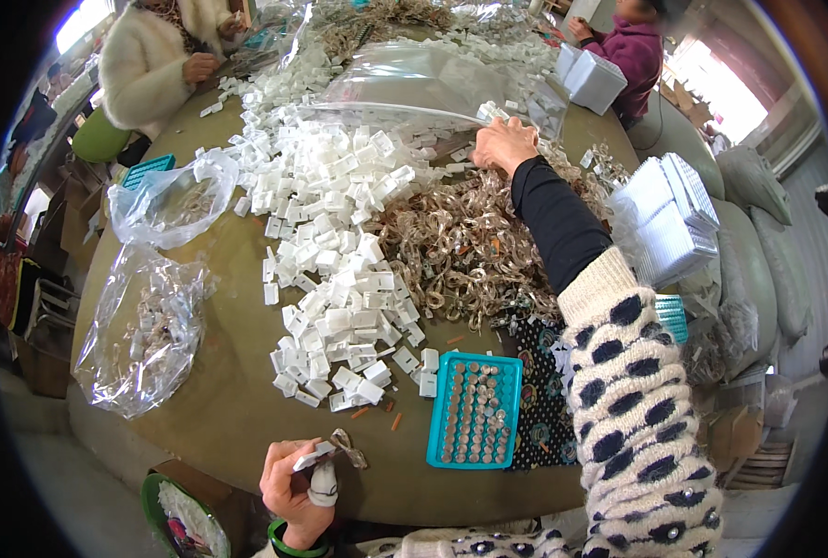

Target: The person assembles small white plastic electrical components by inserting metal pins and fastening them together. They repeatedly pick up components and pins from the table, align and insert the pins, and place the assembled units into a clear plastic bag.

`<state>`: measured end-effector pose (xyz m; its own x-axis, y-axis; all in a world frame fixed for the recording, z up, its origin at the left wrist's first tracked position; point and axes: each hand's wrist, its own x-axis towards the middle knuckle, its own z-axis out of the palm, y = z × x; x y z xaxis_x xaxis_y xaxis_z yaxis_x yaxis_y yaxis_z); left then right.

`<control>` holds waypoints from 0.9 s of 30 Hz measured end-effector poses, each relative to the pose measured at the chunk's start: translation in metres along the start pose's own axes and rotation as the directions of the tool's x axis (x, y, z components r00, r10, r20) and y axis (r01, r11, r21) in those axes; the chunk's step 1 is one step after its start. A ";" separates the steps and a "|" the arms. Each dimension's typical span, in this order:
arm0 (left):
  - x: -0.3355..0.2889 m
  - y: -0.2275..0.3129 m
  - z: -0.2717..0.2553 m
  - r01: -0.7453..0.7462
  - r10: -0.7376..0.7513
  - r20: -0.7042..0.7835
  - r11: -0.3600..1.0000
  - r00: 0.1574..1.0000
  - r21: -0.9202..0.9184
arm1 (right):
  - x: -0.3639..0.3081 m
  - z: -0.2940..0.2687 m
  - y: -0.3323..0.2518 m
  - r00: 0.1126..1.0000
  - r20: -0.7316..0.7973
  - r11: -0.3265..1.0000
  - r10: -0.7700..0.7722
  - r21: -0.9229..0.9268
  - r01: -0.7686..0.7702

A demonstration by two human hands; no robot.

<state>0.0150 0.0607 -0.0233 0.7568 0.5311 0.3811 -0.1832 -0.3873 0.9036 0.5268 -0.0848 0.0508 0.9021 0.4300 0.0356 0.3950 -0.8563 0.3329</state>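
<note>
My left hand (pixel 295 491) is near the front edge of the table, its fingers closed round a small white plastic casing (pixel 313 455). A short loop of coiled wire (pixel 349 448) hangs beside the fingertips. One finger wears a white covering (pixel 324 485). My right arm stretches far across the table. My right hand (pixel 507 146) is closed at the edge of a large clear plastic bag (pixel 414 79), above a heap of coiled clear-brown wires (pixel 460 242). Left of the wires lies a big pile of white plastic casings (pixel 326 186).
A turquoise tray (pixel 440 409) holds rows of round metal discs. Clear bags of parts (pixel 153 325) lie left. Stacked white trays (pixel 665 219) stand right. A green bin (pixel 158 507) is below the table's edge. Two people (pixel 149 70) (pixel 630 56) work at the far side.
</note>
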 end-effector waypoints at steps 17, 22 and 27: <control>0.003 0.005 0.004 0.030 -0.030 -0.019 1.000 0.999 0.009 | 0.042 -0.044 -0.012 0.975 -0.182 0.991 -0.130 0.011 0.135; 0.013 0.023 0.002 -0.043 0.041 0.014 0.992 0.999 0.118 | 0.035 -0.024 -0.021 0.914 -0.366 0.984 -0.175 -0.068 0.162; 0.014 0.027 0.002 -0.035 0.034 0.014 0.990 0.999 0.136 | 0.040 -0.011 -0.019 0.958 -0.246 0.989 -0.145 -0.004 0.148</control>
<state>0.0225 0.0563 0.0060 0.7586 0.5075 0.4087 -0.1228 -0.5046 0.8546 0.5532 -0.0479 0.0563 0.7647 0.6065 0.2175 0.5237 -0.7817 0.3386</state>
